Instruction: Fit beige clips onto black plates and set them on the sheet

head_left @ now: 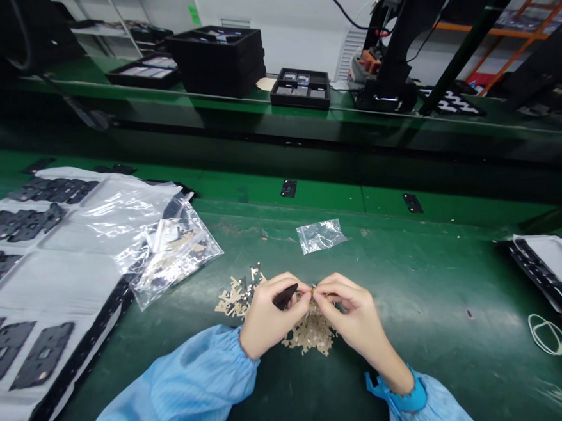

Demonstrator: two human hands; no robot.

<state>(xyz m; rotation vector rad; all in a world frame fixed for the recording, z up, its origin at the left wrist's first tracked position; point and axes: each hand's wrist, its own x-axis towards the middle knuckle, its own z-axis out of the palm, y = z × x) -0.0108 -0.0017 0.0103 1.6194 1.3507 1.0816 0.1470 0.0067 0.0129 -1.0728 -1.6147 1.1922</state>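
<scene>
My left hand (274, 309) is closed, with a dark tapered tool (285, 296) tucked in it, its exact kind unclear. Its thumb and forefinger meet those of my right hand (351, 308) on a tiny part (312, 291), mostly hidden by the fingertips. My right hand is closed in a pinch and wears a blue wrist band (410, 394). Beneath both hands lies a heap of small beige flat pieces (313, 333). To the left of my left hand is a looser scatter of beige and dark pieces (236, 297).
At left, a white-lined tray (58, 291) holds black flat parts (42, 354); a clear bag of small pieces (176, 254) overlaps its edge. Ahead lies a small clear bag (321, 236). A pale loop (546, 335) and another tray (551, 261) are at right. Black boxes (214, 61) stand on the shelf.
</scene>
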